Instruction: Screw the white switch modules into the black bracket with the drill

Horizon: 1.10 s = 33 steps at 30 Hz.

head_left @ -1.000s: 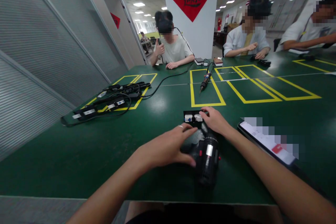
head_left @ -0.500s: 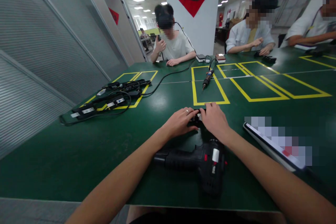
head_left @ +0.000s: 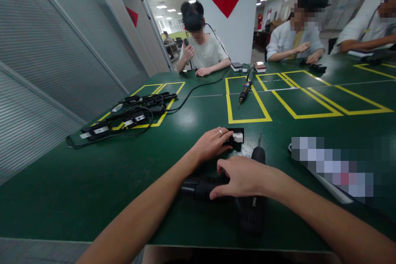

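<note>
drill (head_left: 252, 214) may roll if right hand (head_left: 244, 177), fingers parted over handle (head_left: 201, 188), bumps it; left hand (head_left: 210, 145) touches block (head_left: 238, 137), grip unclear.

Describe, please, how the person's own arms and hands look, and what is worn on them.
The left hand wears a slim, silvery ring on one finger; no ring shows on the right hand. Both hands are gloveless, and the visible forearms have no sleeve, watch or cable.
</note>
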### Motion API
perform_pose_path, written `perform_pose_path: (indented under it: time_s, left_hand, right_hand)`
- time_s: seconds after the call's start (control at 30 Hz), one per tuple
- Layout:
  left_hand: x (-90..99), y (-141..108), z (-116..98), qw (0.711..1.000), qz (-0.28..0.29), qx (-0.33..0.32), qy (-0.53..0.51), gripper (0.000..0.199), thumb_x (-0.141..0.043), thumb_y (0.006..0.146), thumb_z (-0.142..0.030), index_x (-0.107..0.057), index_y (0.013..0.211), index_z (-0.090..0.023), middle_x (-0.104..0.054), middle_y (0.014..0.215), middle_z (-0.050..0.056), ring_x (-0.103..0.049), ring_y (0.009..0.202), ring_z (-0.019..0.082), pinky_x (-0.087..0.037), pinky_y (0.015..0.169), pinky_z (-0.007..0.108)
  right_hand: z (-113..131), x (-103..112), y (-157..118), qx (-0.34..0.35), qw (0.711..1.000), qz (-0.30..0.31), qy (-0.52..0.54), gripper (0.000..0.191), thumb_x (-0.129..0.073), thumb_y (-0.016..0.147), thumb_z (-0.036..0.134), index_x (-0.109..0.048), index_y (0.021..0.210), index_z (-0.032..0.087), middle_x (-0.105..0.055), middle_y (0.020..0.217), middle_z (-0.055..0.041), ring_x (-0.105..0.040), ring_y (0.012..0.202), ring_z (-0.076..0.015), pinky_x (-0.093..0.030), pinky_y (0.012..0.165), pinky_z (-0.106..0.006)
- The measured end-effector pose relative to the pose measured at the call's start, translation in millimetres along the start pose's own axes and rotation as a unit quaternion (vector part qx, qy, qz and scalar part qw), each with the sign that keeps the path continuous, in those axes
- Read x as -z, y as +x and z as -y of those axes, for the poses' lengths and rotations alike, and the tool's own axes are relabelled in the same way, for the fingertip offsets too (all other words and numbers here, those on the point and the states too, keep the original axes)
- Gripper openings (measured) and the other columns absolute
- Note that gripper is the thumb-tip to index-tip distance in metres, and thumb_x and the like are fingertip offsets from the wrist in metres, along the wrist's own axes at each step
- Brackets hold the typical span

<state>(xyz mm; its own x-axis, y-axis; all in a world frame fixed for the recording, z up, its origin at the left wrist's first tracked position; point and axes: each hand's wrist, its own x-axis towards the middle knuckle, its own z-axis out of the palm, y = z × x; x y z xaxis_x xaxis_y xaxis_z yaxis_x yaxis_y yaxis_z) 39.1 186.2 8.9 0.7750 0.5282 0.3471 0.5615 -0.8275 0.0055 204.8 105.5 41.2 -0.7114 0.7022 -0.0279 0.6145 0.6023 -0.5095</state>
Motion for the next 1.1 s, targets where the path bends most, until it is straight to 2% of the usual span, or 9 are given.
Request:
perform_pose_path:
  time_s: [0.17, 0.33, 0.4, 0.53, 0.63, 0.73, 0.87, 0.97, 1.1]
  left_hand:
    - [0.1, 0.2, -1.7, 1.0, -0.012, 0.001, 0.011, 0.037, -0.041, 0.09, -0.03, -0.045, 0.122, -0.011, -0.057, 0.111, 0.015, -0.055, 0.099, 0.023, -0.047, 0.083, 0.038]
    - [5.2, -0.9, -5.4, 1.0, -0.016, -0.003, 0.006, 0.038, -0.043, 0.089, -0.029, -0.046, 0.123, -0.012, -0.059, 0.109, 0.013, -0.056, 0.098, 0.023, -0.049, 0.081, 0.036]
    - [5.8, -1.2, -6.1, 1.0, -0.016, -0.004, 0.0, 0.039, -0.045, 0.087, -0.029, -0.045, 0.123, -0.013, -0.059, 0.111, 0.013, -0.055, 0.1, 0.022, -0.048, 0.083, 0.035]
    - [12.1, -2.6, -8.3, 0.999, -0.019, 0.024, -0.009, 0.04, -0.047, 0.086, -0.032, -0.045, 0.122, -0.015, -0.057, 0.115, 0.011, -0.054, 0.104, 0.021, -0.046, 0.088, 0.034]
    - [29.6, -11.3, -8.5, 0.996, -0.025, 0.085, -0.001, 0.042, -0.046, 0.086, -0.034, -0.044, 0.124, -0.016, -0.056, 0.115, 0.011, -0.052, 0.106, 0.022, -0.044, 0.091, 0.036]
    - [53.1, -35.5, -1.0, 0.986, -0.011, 0.164, 0.015, 0.041, -0.046, 0.086, -0.038, -0.046, 0.122, -0.019, -0.058, 0.11, 0.009, -0.054, 0.103, 0.023, -0.043, 0.091, 0.037]
    - [73.3, -90.7, 22.2, 0.956, 0.032, 0.287, 0.047, 0.038, -0.046, 0.083, -0.045, -0.056, 0.109, -0.02, -0.062, 0.1, 0.008, -0.059, 0.092, 0.025, -0.047, 0.082, 0.038]
    - [75.4, -133.0, 39.6, 0.923, 0.055, 0.375, 0.065, 0.04, -0.047, 0.081, -0.049, -0.06, 0.102, -0.018, -0.064, 0.095, 0.01, -0.061, 0.086, 0.027, -0.049, 0.075, 0.038]
    - [64.8, -168.7, 50.4, 0.889, 0.049, 0.449, 0.078, 0.051, -0.042, 0.081, -0.054, -0.059, 0.11, -0.016, -0.061, 0.105, 0.012, -0.058, 0.097, 0.028, -0.046, 0.086, 0.04]
  right_hand:
    - [-5.1, 7.9, -1.0, -0.008, 1.0, 0.015, 0.01, 0.065, -0.049, 0.059, 0.08, -0.066, 0.075, 0.019, -0.064, 0.067, -0.0053, -0.054, 0.057, -0.0181, -0.03, 0.047, -0.029]
    - [-10.5, 17.1, 1.5, 0.002, 0.995, 0.045, 0.088, 0.05, -0.052, 0.071, 0.067, -0.065, 0.068, 0.018, -0.063, 0.06, -0.0017, -0.05, 0.049, -0.0126, -0.031, 0.047, -0.026]
    - [-15.1, 20.1, 4.2, 0.002, 0.993, -0.036, 0.114, 0.044, -0.049, 0.079, 0.057, -0.063, 0.064, 0.017, -0.06, 0.055, -0.0006, -0.048, 0.048, -0.0111, -0.03, 0.047, -0.025]
    - [-29.8, 24.3, 8.8, -0.044, 0.945, -0.314, 0.078, 0.041, -0.038, 0.091, 0.04, -0.054, 0.06, 0.017, -0.054, 0.053, 0.0, -0.045, 0.049, -0.0104, -0.03, 0.052, -0.026]
    - [-41.8, 25.5, 10.3, -0.077, 0.915, -0.395, 0.016, 0.042, -0.037, 0.091, 0.037, -0.048, 0.056, 0.018, -0.049, 0.051, 0.0006, -0.042, 0.048, -0.0105, -0.028, 0.052, -0.027]
    - [-48.0, 24.3, 11.0, -0.078, 0.917, -0.39, -0.01, 0.041, -0.037, 0.092, 0.036, -0.046, 0.055, 0.018, -0.048, 0.051, 0.0009, -0.041, 0.047, -0.0104, -0.028, 0.053, -0.027]
    - [-47.1, 22.2, 11.6, -0.061, 0.926, -0.372, -0.037, 0.04, -0.039, 0.091, 0.035, -0.041, 0.055, 0.019, -0.045, 0.051, 0.0016, -0.039, 0.047, -0.0099, -0.027, 0.053, -0.026]
    - [-46.3, 21.9, 11.5, -0.057, 0.929, -0.363, -0.046, 0.039, -0.039, 0.091, 0.034, -0.041, 0.056, 0.019, -0.047, 0.052, 0.0012, -0.039, 0.047, -0.0095, -0.027, 0.053, -0.026]
    - [-47.1, 21.3, 11.3, -0.058, 0.93, -0.359, -0.051, 0.039, -0.038, 0.092, 0.034, -0.043, 0.057, 0.019, -0.048, 0.053, 0.0007, -0.039, 0.048, -0.0096, -0.027, 0.054, -0.026]
